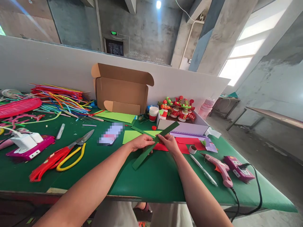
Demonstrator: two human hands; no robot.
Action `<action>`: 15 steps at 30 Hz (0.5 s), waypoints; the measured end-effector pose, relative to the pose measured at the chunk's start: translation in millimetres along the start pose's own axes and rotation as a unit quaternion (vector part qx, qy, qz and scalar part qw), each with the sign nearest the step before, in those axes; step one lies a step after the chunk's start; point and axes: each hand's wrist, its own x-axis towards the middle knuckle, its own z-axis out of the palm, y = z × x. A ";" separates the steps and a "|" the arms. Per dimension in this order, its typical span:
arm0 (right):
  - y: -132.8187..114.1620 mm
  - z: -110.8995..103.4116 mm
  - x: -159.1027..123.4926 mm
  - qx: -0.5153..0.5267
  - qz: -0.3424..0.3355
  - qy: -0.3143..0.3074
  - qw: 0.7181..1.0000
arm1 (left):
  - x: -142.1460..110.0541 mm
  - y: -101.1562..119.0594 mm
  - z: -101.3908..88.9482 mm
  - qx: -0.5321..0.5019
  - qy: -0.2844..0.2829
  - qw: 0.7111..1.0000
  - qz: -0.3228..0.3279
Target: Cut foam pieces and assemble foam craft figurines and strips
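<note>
Two dark green paper strips (142, 159) cross each other in front of me, above the green table. My left hand (143, 142) pinches them just left of where they cross. On the other side, my right hand (167, 142) grips the longer strip near its upper half, thumb on top. One strip slants from lower left to upper right; most of the other is hidden behind my left hand. Beneath and behind the hands lie red paper (182, 145) and light green paper (129, 136). A small white paper ring (192, 149) sits right of my right hand.
Scissors (71, 154) and a power strip (32, 151) lie left. At right are a pen (203, 170), a pink glue gun (220, 170) and another corded power strip (239, 169). Behind stand an open cardboard box (121, 90) and a white box (184, 126) of paper-cup crafts.
</note>
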 end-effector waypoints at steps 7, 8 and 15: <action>-2.6 -12.6 5.3 -0.002 -0.045 0.092 0.995 | -1.5 2.2 -1.9 0.008 -0.019 1.000 -0.021; -3.2 -15.8 6.4 0.005 -0.053 0.111 0.992 | -1.6 2.5 -3.2 0.010 -0.020 0.999 -0.024; -8.2 -39.9 10.9 0.080 -0.052 0.241 0.966 | -3.6 4.9 -13.4 0.030 -0.004 1.000 -0.001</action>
